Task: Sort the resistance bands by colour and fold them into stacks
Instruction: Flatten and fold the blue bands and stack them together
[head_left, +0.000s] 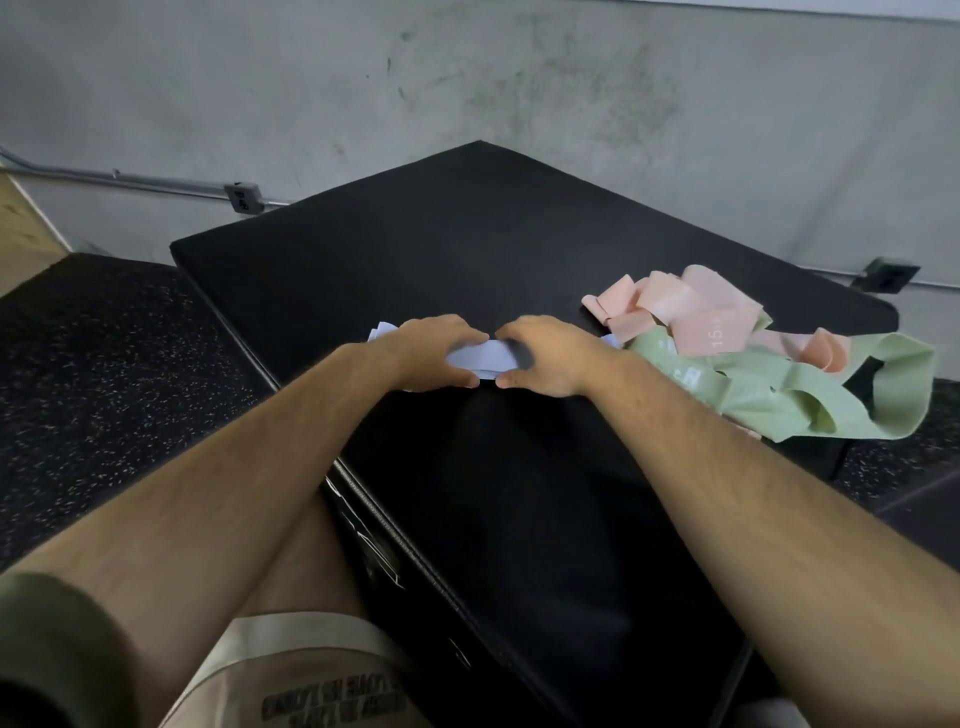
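A pale lavender resistance band (480, 358) lies flat on the black padded box (467, 249), mostly covered by both hands. My left hand (431, 351) holds its left part, fingers curled over the far edge and thumb at the near edge. My right hand (545, 356) holds its right part the same way. The two thumbs almost meet. To the right lies a loose tangle of pink bands (685, 304) partly on top of crumpled light green bands (810, 395); the green ones hang over the box's right edge.
The box's top is bare beyond and in front of my hands. Speckled black rubber flooring (104, 374) surrounds the box. A grey concrete wall (467, 78) with a conduit and outlet boxes stands behind. My knee and shorts show at the bottom left.
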